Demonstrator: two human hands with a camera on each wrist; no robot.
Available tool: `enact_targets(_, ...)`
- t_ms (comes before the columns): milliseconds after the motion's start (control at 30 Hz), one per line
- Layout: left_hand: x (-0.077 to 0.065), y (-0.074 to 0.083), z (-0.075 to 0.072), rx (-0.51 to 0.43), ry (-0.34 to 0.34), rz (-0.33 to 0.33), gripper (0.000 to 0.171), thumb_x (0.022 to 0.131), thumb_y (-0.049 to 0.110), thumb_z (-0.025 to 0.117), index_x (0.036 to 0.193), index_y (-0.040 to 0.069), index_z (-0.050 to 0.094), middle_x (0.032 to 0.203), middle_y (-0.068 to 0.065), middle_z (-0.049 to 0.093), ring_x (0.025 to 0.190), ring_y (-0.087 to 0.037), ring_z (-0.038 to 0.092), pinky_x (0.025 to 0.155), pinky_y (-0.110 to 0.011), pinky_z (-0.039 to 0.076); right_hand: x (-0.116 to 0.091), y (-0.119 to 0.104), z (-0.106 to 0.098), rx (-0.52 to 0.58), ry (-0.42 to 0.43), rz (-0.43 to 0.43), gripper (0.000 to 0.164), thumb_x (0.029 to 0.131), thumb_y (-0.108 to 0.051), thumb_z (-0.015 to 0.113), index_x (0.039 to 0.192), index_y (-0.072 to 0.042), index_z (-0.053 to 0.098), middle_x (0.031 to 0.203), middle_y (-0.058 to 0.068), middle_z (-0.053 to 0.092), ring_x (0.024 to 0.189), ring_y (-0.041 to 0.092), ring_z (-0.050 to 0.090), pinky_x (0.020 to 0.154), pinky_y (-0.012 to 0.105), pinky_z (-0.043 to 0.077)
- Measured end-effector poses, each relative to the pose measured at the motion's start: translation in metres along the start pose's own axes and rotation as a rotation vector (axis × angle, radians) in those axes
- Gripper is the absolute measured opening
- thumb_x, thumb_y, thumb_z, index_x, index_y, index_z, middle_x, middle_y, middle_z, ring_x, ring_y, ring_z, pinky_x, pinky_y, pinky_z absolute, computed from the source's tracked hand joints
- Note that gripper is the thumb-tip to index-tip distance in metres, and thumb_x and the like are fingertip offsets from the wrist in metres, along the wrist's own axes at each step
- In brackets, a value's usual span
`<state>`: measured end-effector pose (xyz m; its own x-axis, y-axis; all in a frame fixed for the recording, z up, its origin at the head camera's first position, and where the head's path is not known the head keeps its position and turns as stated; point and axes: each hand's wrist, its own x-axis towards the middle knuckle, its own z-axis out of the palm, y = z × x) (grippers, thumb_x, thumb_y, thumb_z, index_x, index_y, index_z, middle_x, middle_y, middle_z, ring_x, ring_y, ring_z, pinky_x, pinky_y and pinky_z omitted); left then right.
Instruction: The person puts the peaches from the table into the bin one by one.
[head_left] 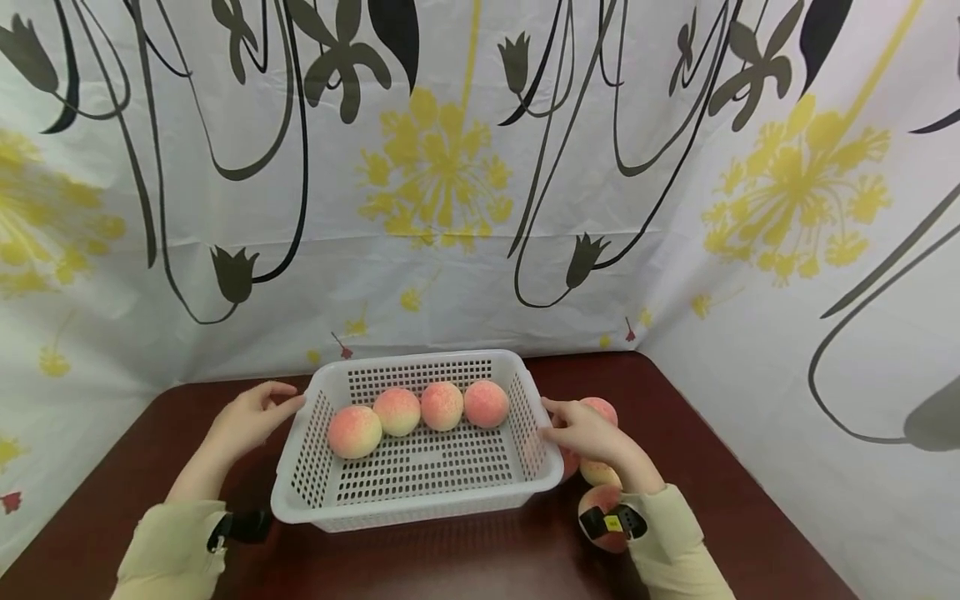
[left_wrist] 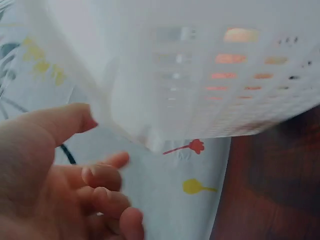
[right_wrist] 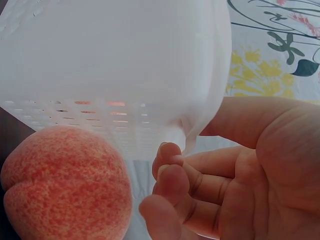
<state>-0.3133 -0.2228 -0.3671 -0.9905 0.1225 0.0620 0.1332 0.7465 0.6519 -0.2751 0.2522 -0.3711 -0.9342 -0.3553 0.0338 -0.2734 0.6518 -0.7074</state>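
A white plastic basket [head_left: 420,508] with slotted walls stands on the table, holding a row of several peaches [head_left: 442,406] along its back half. At its left end is my left hand [head_left: 243,425], thumb tip close to the rim. The left wrist view shows that hand's fingers [left_wrist: 102,200] loosely bent and apart from the basket wall [left_wrist: 125,85]. My right hand [head_left: 588,433] pinches the rim at the right end, thumb on one side and fingertips under the lip. Close by those fingers in the right wrist view is a red peach [right_wrist: 67,185] outside the basket.
More peaches [head_left: 600,408] lie on the dark red table [head_left: 420,567] to the right of the basket, partly hidden under the right forearm. A white cloth with flower prints [head_left: 442,292] hangs behind the table and along its sides.
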Motion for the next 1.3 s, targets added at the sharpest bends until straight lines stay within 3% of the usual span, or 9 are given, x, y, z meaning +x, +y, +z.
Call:
enact_targets(133, -0.011, -0.008, 0.007, -0.196, -0.173, -0.091, 0.073, 0.096, 0.042, 0.058, 0.145, -0.005, 0.029, 0.08, -0.009, 0.058, 0.054, -0.019, 0.053, 0.051, -0.037, 0.049, -0.001, 0.0, 0.004, 0.012, -0.015, -0.01, 0.064, 0.092, -0.016, 0.063, 0.143, 0.011, 0.035, 0.077, 0.005, 0.059, 0.052, 0.014, 0.044, 0.049, 0.026, 0.038)
enact_targets(233, -0.016, -0.008, 0.009, -0.256, -0.241, -0.109, 0.076, 0.096, 0.04, 0.058, 0.147, -0.005, 0.024, 0.082, -0.009, 0.063, 0.058, -0.022, 0.06, 0.051, -0.039, 0.05, -0.002, -0.001, 0.005, 0.016, -0.02, -0.035, 0.064, 0.092, -0.016, 0.063, 0.143, 0.011, 0.035, 0.079, 0.005, 0.06, 0.056, 0.018, 0.049, 0.05, 0.027, 0.04)
enact_targets(367, -0.018, -0.004, 0.004, -0.187, -0.213, -0.087, 0.076, 0.096, 0.041, 0.059, 0.146, -0.007, 0.028, 0.086, -0.009, 0.063, 0.061, -0.023, 0.06, 0.051, -0.039, 0.051, -0.002, -0.004, 0.006, 0.009, -0.014, -0.05, 0.064, 0.092, -0.016, 0.063, 0.144, 0.01, 0.035, 0.079, 0.005, 0.061, 0.057, 0.018, 0.051, 0.05, 0.026, 0.041)
enact_targets(600, -0.022, 0.007, -0.006, 0.135, -0.024, -0.049, 0.078, 0.092, 0.057, 0.054, 0.139, -0.003, 0.043, 0.098, -0.015, 0.063, 0.08, -0.026, 0.059, 0.064, -0.043, 0.047, -0.006, -0.006, 0.003, -0.071, 0.015, 0.003, 0.063, 0.093, -0.016, 0.062, 0.143, 0.011, 0.035, 0.076, 0.001, 0.06, 0.046, 0.008, 0.036, 0.045, 0.023, 0.033)
enact_targets(733, -0.019, 0.008, 0.003, 0.073, -0.083, -0.048, 0.07, 0.094, 0.05, 0.057, 0.137, -0.004, 0.045, 0.098, -0.014, 0.064, 0.075, -0.025, 0.059, 0.06, -0.04, 0.05, -0.007, -0.004, 0.002, -0.129, 0.038, 0.007, 0.061, 0.092, -0.014, 0.061, 0.142, 0.012, 0.037, 0.073, 0.002, 0.058, 0.044, 0.007, 0.032, 0.044, 0.022, 0.029)
enact_targets(833, -0.017, 0.007, 0.014, 0.003, -0.142, -0.04, 0.06, 0.095, 0.04, 0.058, 0.135, -0.004, 0.047, 0.089, -0.009, 0.064, 0.064, -0.021, 0.058, 0.053, -0.036, 0.05, -0.009, -0.003, 0.004, -0.168, 0.052, 0.015, 0.06, 0.092, -0.014, 0.061, 0.141, 0.012, 0.038, 0.07, 0.001, 0.057, 0.045, 0.008, 0.031, 0.044, 0.023, 0.027)
enact_targets(933, -0.016, 0.008, 0.021, -0.012, -0.154, -0.015, 0.051, 0.097, 0.034, 0.057, 0.131, -0.004, 0.05, 0.079, -0.005, 0.062, 0.059, -0.018, 0.058, 0.051, -0.036, 0.05, -0.01, -0.004, 0.007, -0.19, 0.065, 0.027, 0.06, 0.093, -0.014, 0.061, 0.141, 0.012, 0.038, 0.065, -0.001, 0.053, 0.045, 0.008, 0.03, 0.044, 0.023, 0.026)
enact_targets(1167, -0.013, 0.009, 0.017, -0.016, -0.169, -0.012, 0.048, 0.099, 0.031, 0.053, 0.128, -0.007, 0.049, 0.078, -0.005, 0.061, 0.06, -0.017, 0.06, 0.049, -0.036, 0.05, -0.007, -0.009, 0.001, -0.198, 0.054, 0.03, 0.053, 0.098, -0.016, 0.054, 0.142, 0.009, 0.039, 0.058, -0.002, 0.048, 0.042, 0.008, 0.029, 0.043, 0.024, 0.03)
enact_targets(1300, -0.015, 0.008, 0.015, -0.016, -0.17, -0.021, 0.046, 0.1, 0.029, 0.052, 0.127, -0.008, 0.048, 0.075, -0.006, 0.061, 0.055, -0.019, 0.058, 0.048, -0.036, 0.05, -0.006, -0.011, -0.003, -0.327, 0.094, 0.12, 0.044, 0.101, -0.013, 0.045, 0.142, 0.003, 0.045, 0.057, -0.001, 0.044, 0.042, 0.01, 0.024, 0.044, 0.026, 0.028)
